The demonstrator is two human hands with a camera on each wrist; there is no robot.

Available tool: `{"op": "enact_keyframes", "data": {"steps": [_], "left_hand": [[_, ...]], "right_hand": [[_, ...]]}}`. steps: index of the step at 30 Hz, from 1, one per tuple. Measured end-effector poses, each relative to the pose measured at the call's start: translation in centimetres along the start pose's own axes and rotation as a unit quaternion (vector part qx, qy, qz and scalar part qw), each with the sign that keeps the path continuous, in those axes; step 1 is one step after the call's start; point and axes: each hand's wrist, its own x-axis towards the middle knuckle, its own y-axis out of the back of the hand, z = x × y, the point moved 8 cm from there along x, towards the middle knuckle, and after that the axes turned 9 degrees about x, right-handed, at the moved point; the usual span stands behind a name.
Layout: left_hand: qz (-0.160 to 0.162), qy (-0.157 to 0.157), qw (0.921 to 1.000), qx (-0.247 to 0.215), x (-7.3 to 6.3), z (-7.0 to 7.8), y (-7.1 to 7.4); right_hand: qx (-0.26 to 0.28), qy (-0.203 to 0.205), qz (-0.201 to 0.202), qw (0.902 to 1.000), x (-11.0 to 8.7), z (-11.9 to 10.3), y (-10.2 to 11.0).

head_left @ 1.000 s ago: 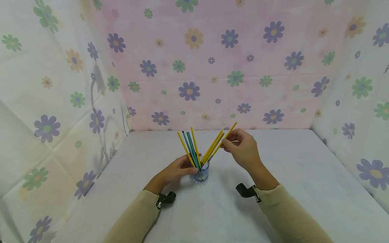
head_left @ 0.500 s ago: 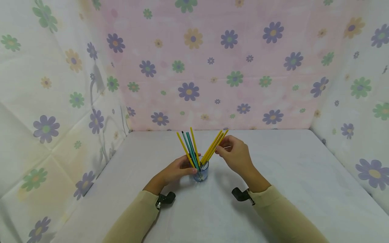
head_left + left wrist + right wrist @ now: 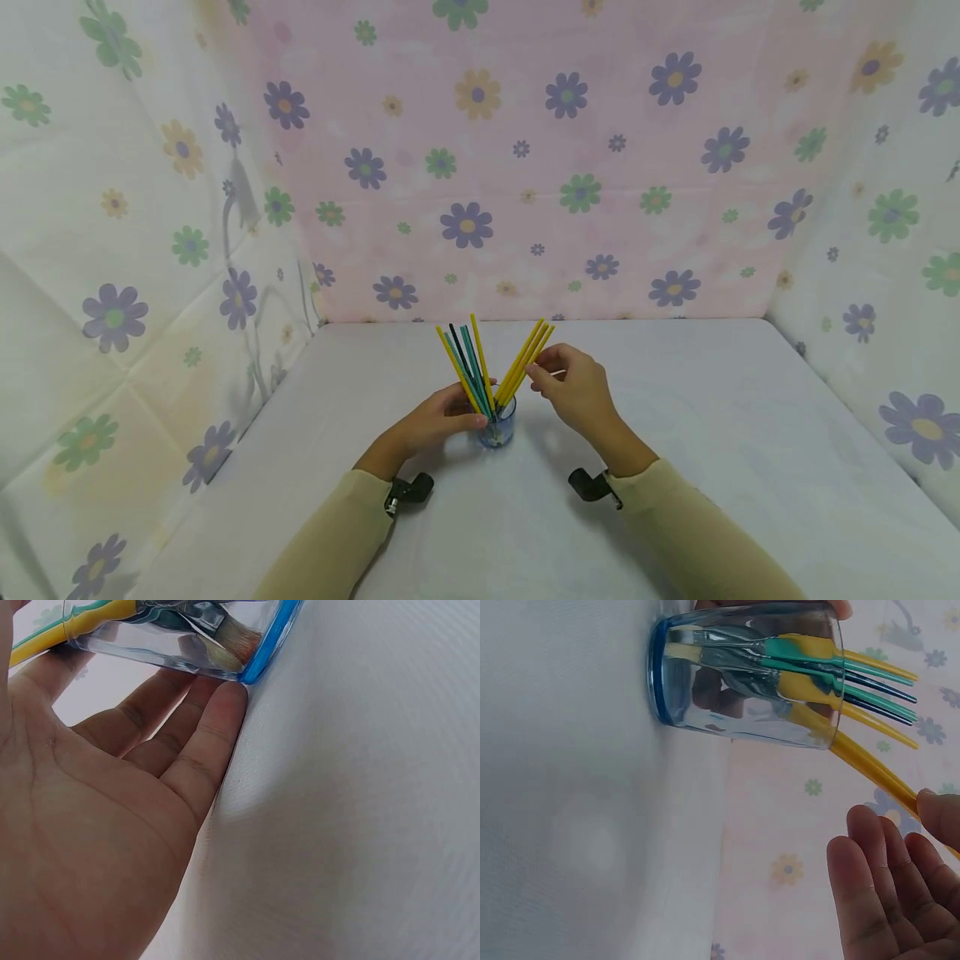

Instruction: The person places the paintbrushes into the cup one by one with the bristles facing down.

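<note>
A clear cup (image 3: 502,432) with a blue base stands upright on the white table, several paintbrushes in it bristles down. My left hand (image 3: 435,421) holds the cup from the left, fingers behind it and thumb in front. In the left wrist view, a brush's bristles (image 3: 238,641) show near the cup's bottom. Yellow handles lean to the right, and my right hand (image 3: 577,387) pinches the rightmost yellow paintbrush (image 3: 881,776) by its upper handle; its bristle end is inside the cup. Teal, dark and other yellow handles (image 3: 482,354) lean left.
A white cloth covers the table (image 3: 720,467). Flower-print curtains (image 3: 525,192) hang behind it and on both sides. Each wrist bears a small black camera, such as the right one (image 3: 588,485).
My right hand has moved left and down, bringing the yellow paintbrush into the cup beside the other yellow ones. A dark handle among the left group has shifted slightly. My left hand stays put.
</note>
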Motion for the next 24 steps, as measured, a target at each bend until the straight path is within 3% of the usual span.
{"op": "enact_keyframes", "data": {"steps": [9, 24], "left_hand": [[-0.005, -0.007, 0.9999, -0.013, -0.03, 0.55, -0.04], [-0.002, -0.007, 0.9999, -0.016, 0.0, 0.22, 0.0]], "right_hand": [[-0.011, 0.011, -0.002, 0.9999, -0.23, -0.1, -0.31], [-0.021, 0.01, -0.011, 0.9997, -0.19, 0.25, -0.69]]}}
